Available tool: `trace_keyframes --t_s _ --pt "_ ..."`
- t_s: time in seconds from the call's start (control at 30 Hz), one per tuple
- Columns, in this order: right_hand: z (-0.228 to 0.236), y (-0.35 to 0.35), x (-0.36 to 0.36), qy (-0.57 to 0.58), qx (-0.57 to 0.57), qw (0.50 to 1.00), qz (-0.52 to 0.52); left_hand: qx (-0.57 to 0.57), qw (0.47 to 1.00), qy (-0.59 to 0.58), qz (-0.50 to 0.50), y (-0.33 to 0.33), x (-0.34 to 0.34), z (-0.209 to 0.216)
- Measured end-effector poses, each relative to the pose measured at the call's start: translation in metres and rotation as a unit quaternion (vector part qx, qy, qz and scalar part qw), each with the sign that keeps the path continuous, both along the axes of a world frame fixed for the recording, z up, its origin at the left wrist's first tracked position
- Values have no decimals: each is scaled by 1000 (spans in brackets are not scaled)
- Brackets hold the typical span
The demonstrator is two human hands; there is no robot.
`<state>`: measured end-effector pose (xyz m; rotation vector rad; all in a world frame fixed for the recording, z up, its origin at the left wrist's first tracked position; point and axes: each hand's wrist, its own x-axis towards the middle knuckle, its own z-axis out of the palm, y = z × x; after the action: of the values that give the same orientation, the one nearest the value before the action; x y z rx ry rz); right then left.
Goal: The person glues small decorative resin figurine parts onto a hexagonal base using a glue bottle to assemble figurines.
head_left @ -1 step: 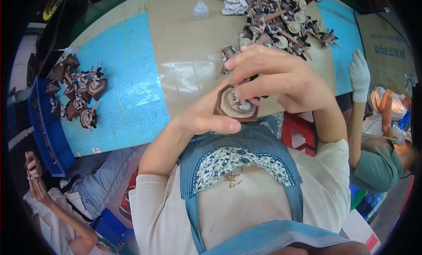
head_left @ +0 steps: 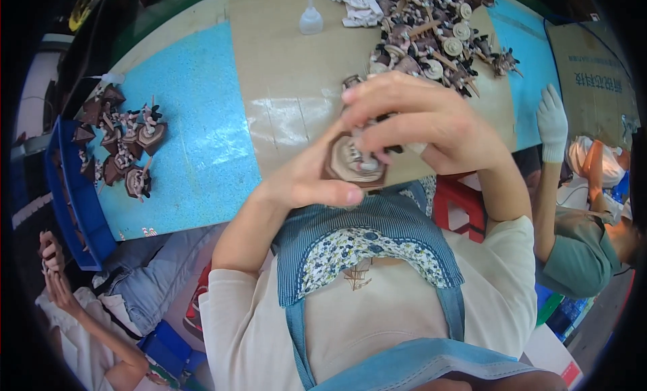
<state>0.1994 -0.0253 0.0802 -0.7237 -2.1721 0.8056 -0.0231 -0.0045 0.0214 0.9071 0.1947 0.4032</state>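
Note:
My left hand is wrapped round an angular brown base with a cream, ridged top, held over the table's near edge. From above, my right hand reaches over with bent fingers. Its fingertips pinch a small figurine with pale and black parts, at the base's top. Those fingers cover much of the figurine, and whether it is fixed to the base I cannot tell. A brown figure part lies just beyond my right fingertips.
A heap of figurine pieces covers the far right. A squeeze bottle and a white cloth lie at the back. Finished-looking figurines stand left beside a blue bin. A co-worker's gloved hand is at right; another person's hands are lower left.
The base in my left hand has tilted and shifted slightly left. My right hand has moved slightly left with it. The whole view has shifted a little.

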Motion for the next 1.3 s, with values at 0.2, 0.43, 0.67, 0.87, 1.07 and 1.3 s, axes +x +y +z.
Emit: trace_keyframes --t_s 0.2,0.43,0.67,0.87,1.07,1.3 --pt "-37 44 -6 62 -120 960 -246 502 679 483 229 50 -103 19" --pt "-71 118 -37 -112 -194 905 -361 618 600 407 305 129 -55 43" --pt "-66 109 -40 -60 -198 904 -374 684 456 468 324 291 83 -13" --pt "-35 78 -40 64 -189 931 -307 608 419 613 282 347 114 -33" --pt "-28 49 -23 198 -205 917 -280 601 567 409 388 280 73 -33" --pt "-26 3 -13 277 -273 881 -271 540 720 342 272 116 -6 -31"
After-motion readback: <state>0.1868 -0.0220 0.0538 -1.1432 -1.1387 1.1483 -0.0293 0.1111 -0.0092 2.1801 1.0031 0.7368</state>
